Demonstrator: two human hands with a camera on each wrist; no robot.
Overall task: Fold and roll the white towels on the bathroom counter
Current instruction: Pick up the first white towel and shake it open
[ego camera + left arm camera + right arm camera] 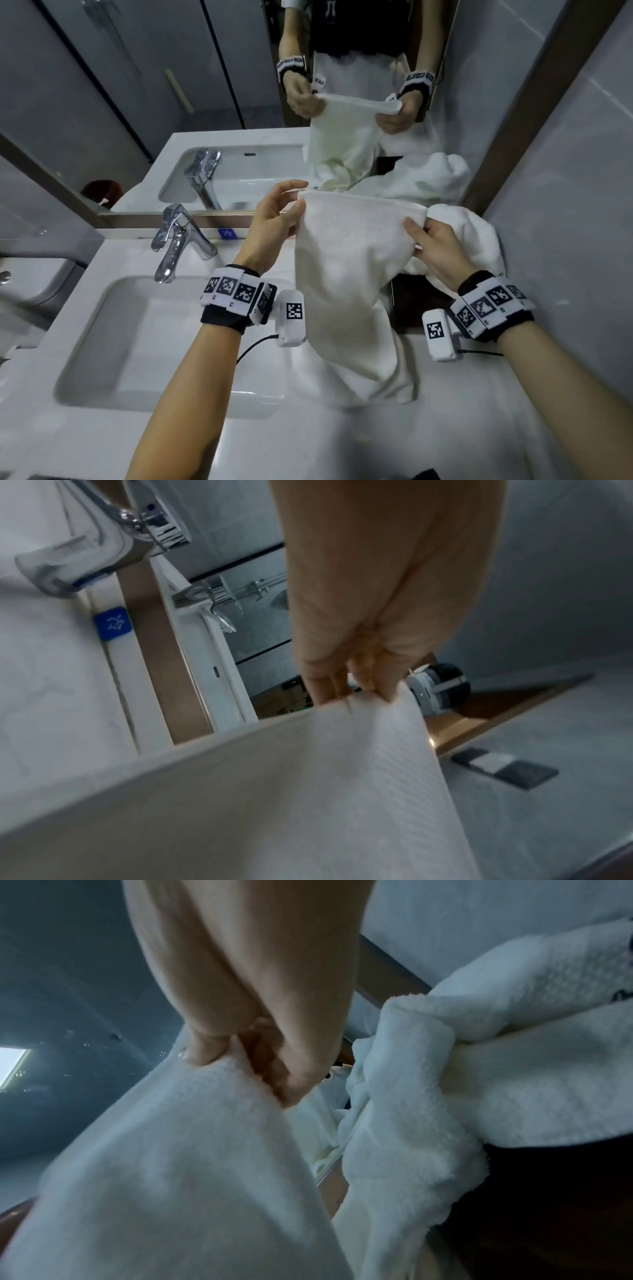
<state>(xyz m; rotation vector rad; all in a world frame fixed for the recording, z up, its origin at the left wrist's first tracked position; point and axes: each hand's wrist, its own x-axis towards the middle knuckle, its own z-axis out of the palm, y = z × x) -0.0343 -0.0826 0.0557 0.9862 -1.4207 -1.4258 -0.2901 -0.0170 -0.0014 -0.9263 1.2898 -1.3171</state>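
Observation:
A white towel [349,274] hangs in the air over the counter, stretched by its top edge between both hands. My left hand [274,219] pinches the top left corner; in the left wrist view the fingers [342,680] clamp the towel's [274,791] edge. My right hand [431,243] pinches the top right corner, and the thumb [202,1053] presses into the fluffy cloth [178,1164]. The towel's lower end trails onto the counter [342,438]. A second white towel [472,236] lies crumpled at the back right, also seen as a heap of towel [479,1069] beside my right hand.
A white sink basin [144,342] with a chrome tap [178,240] takes up the left of the counter. A mirror [239,85] rises behind it and a grey tiled wall [565,205] closes the right. A dark tray [421,305] lies under the crumpled towel.

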